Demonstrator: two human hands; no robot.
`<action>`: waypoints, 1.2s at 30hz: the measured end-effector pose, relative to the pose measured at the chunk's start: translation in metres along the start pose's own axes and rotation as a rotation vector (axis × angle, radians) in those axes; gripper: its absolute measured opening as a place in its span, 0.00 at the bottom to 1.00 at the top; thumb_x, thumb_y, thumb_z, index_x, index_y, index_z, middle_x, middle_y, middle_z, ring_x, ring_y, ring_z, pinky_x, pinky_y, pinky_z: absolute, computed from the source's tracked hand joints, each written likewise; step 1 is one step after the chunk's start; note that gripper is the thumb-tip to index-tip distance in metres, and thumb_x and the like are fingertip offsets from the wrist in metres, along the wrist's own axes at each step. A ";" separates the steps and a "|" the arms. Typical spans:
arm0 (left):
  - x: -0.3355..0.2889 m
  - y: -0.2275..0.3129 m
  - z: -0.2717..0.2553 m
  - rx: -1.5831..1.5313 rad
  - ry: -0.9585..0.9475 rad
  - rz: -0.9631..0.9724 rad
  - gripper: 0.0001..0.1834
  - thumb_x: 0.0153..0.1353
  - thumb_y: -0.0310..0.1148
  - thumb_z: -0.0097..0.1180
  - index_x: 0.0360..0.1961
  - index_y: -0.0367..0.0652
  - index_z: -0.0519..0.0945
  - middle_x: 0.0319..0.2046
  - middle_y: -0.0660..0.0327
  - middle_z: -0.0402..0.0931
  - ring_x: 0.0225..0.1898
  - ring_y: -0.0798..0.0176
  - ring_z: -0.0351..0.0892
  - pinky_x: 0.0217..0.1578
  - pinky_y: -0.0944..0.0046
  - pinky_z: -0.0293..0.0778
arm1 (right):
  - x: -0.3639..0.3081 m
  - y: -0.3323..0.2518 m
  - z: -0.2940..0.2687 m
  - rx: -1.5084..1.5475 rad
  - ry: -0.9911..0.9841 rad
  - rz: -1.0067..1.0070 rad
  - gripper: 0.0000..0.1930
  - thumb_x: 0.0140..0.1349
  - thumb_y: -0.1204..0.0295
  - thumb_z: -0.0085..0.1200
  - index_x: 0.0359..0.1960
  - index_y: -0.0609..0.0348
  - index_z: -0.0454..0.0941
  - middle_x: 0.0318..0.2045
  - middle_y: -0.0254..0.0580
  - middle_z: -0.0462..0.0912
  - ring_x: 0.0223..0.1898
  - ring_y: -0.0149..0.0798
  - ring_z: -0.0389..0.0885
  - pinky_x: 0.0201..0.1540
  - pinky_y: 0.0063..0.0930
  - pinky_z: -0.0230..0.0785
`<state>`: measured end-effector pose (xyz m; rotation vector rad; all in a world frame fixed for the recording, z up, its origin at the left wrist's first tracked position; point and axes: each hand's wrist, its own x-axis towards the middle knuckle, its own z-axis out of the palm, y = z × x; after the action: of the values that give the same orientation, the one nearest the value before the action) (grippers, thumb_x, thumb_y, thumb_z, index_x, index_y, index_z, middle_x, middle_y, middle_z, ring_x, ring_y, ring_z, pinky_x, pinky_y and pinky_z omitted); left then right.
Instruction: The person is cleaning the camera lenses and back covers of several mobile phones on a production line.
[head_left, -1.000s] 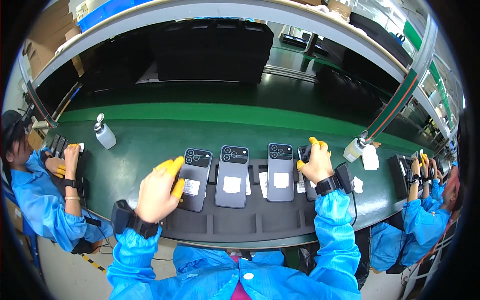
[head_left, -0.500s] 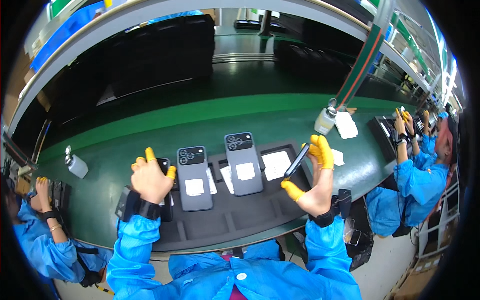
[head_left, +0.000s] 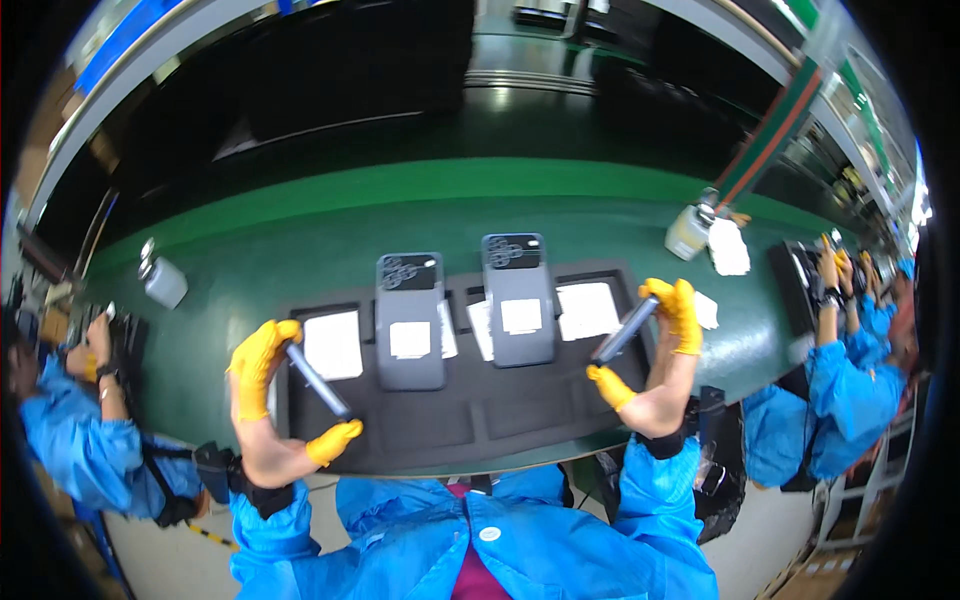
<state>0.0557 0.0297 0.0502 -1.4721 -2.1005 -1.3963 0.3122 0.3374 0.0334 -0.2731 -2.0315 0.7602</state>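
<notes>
My left hand (head_left: 268, 405), in yellow finger cots, grips a smartphone (head_left: 318, 381) by its ends, tilted edge-on above the tray's left side. At the right end, my right hand (head_left: 663, 365) pinches another smartphone (head_left: 627, 329) edge-on between thumb and fingers. Between the hands, two dark grey smartphones lie back up: one left of centre (head_left: 411, 372) and one right of centre (head_left: 523, 350), each with a white label. They rest on a black foam tray (head_left: 430, 425) with divided compartments. White papers (head_left: 333, 346) lie in its far row.
A pump bottle (head_left: 690, 232) and a white cloth (head_left: 729, 247) stand beyond the tray at right; another pump bottle (head_left: 163, 281) is at left. A green post (head_left: 775, 135) rises at back right. Co-workers in blue sit on both sides, one at right (head_left: 850, 370).
My left hand has lifted the leftmost smartphone off the tray, uncovering a white paper. The right hand still holds its smartphone. The view has shifted a little.
</notes>
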 end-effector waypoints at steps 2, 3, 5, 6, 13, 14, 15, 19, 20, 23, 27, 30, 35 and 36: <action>0.004 0.004 0.004 -0.008 0.005 -0.017 0.55 0.35 0.35 0.83 0.67 0.36 0.68 0.59 0.49 0.71 0.60 0.48 0.73 0.60 0.52 0.74 | -0.005 0.003 0.000 -0.002 0.010 0.015 0.58 0.39 0.82 0.73 0.75 0.60 0.52 0.66 0.53 0.67 0.69 0.53 0.67 0.73 0.46 0.56; 0.005 0.006 0.003 0.003 -0.001 -0.010 0.55 0.35 0.34 0.83 0.67 0.36 0.69 0.59 0.49 0.71 0.60 0.48 0.73 0.59 0.52 0.74 | -0.006 0.004 -0.002 -0.021 0.008 0.018 0.58 0.39 0.81 0.72 0.75 0.60 0.52 0.66 0.52 0.67 0.69 0.53 0.67 0.73 0.46 0.57; 0.006 0.008 -0.007 0.079 -0.028 0.049 0.51 0.36 0.34 0.83 0.65 0.38 0.72 0.59 0.47 0.70 0.60 0.46 0.73 0.57 0.51 0.74 | -0.007 0.004 -0.004 -0.042 0.017 0.026 0.56 0.37 0.81 0.72 0.74 0.56 0.57 0.66 0.51 0.67 0.69 0.54 0.67 0.71 0.48 0.58; 0.009 0.011 -0.011 0.105 -0.038 0.099 0.47 0.38 0.34 0.82 0.64 0.43 0.75 0.61 0.46 0.67 0.60 0.44 0.72 0.57 0.48 0.75 | -0.004 0.002 -0.007 -0.158 -0.008 -0.062 0.55 0.35 0.81 0.72 0.73 0.52 0.62 0.65 0.52 0.67 0.67 0.55 0.68 0.70 0.49 0.59; 0.003 -0.012 -0.012 0.142 -0.057 -0.130 0.48 0.38 0.29 0.83 0.64 0.45 0.72 0.64 0.52 0.61 0.62 0.49 0.72 0.57 0.51 0.80 | 0.017 -0.004 -0.008 -0.348 -0.023 0.048 0.50 0.35 0.84 0.74 0.67 0.54 0.67 0.66 0.50 0.64 0.64 0.51 0.70 0.68 0.47 0.66; 0.002 -0.016 -0.009 -0.012 0.009 -0.191 0.48 0.39 0.28 0.82 0.65 0.46 0.72 0.63 0.53 0.64 0.61 0.51 0.74 0.56 0.52 0.81 | 0.016 0.004 -0.008 -0.260 0.010 0.134 0.49 0.36 0.85 0.74 0.67 0.54 0.67 0.65 0.49 0.64 0.64 0.50 0.70 0.68 0.46 0.68; 0.001 -0.018 -0.008 -0.119 0.085 -0.262 0.49 0.41 0.28 0.82 0.67 0.46 0.70 0.63 0.54 0.66 0.60 0.51 0.75 0.56 0.52 0.80 | 0.017 0.015 -0.019 -0.180 0.057 0.199 0.50 0.38 0.88 0.74 0.68 0.55 0.64 0.64 0.47 0.64 0.63 0.47 0.71 0.66 0.44 0.71; 0.000 -0.018 -0.011 -0.851 0.550 -0.385 0.34 0.62 0.38 0.68 0.68 0.50 0.69 0.58 0.55 0.73 0.57 0.51 0.79 0.57 0.48 0.79 | 0.018 0.039 -0.039 0.768 0.420 0.445 0.33 0.68 0.74 0.59 0.71 0.55 0.58 0.58 0.49 0.73 0.56 0.55 0.79 0.62 0.51 0.73; -0.001 -0.019 -0.011 -1.061 0.646 -0.477 0.32 0.68 0.45 0.62 0.69 0.50 0.68 0.58 0.53 0.74 0.55 0.49 0.80 0.56 0.46 0.79 | 0.015 0.048 -0.042 0.970 0.423 0.478 0.28 0.70 0.66 0.59 0.68 0.57 0.63 0.56 0.54 0.75 0.58 0.59 0.78 0.62 0.54 0.74; -0.007 -0.037 -0.012 -1.499 0.594 -0.564 0.31 0.71 0.53 0.55 0.63 0.40 0.73 0.56 0.44 0.76 0.57 0.39 0.78 0.60 0.41 0.78 | 0.016 0.052 -0.043 1.441 0.445 0.734 0.25 0.68 0.56 0.62 0.55 0.64 0.73 0.55 0.64 0.74 0.61 0.67 0.73 0.63 0.63 0.72; -0.009 -0.052 -0.010 -1.860 0.365 -0.578 0.33 0.68 0.47 0.61 0.60 0.27 0.71 0.57 0.37 0.72 0.63 0.35 0.70 0.71 0.44 0.65 | 0.020 0.046 -0.045 1.729 0.411 0.895 0.27 0.67 0.54 0.62 0.49 0.70 0.74 0.56 0.72 0.71 0.61 0.73 0.72 0.65 0.70 0.68; -0.009 -0.056 -0.006 -1.939 0.435 -0.698 0.34 0.65 0.48 0.64 0.55 0.23 0.73 0.50 0.35 0.74 0.63 0.35 0.68 0.71 0.46 0.67 | 0.024 0.045 -0.041 1.647 0.429 0.872 0.27 0.67 0.52 0.62 0.50 0.69 0.74 0.56 0.69 0.72 0.59 0.71 0.74 0.62 0.69 0.71; -0.007 -0.051 -0.001 -1.839 0.571 -0.809 0.34 0.65 0.53 0.64 0.48 0.25 0.75 0.49 0.38 0.75 0.60 0.32 0.72 0.64 0.41 0.76 | 0.038 0.032 -0.030 0.839 0.350 0.586 0.27 0.68 0.59 0.62 0.63 0.58 0.70 0.60 0.51 0.72 0.53 0.53 0.81 0.55 0.54 0.80; -0.005 -0.051 0.004 -1.831 0.611 -0.847 0.33 0.65 0.55 0.62 0.48 0.28 0.75 0.49 0.41 0.74 0.58 0.31 0.75 0.60 0.37 0.78 | 0.046 0.028 -0.025 0.575 0.350 0.515 0.29 0.66 0.63 0.64 0.66 0.57 0.69 0.61 0.48 0.71 0.53 0.49 0.81 0.53 0.49 0.81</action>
<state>0.0171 0.0273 0.0162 0.1522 -0.5617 -3.7263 0.3046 0.3909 0.0576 -0.5564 -1.3481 1.4611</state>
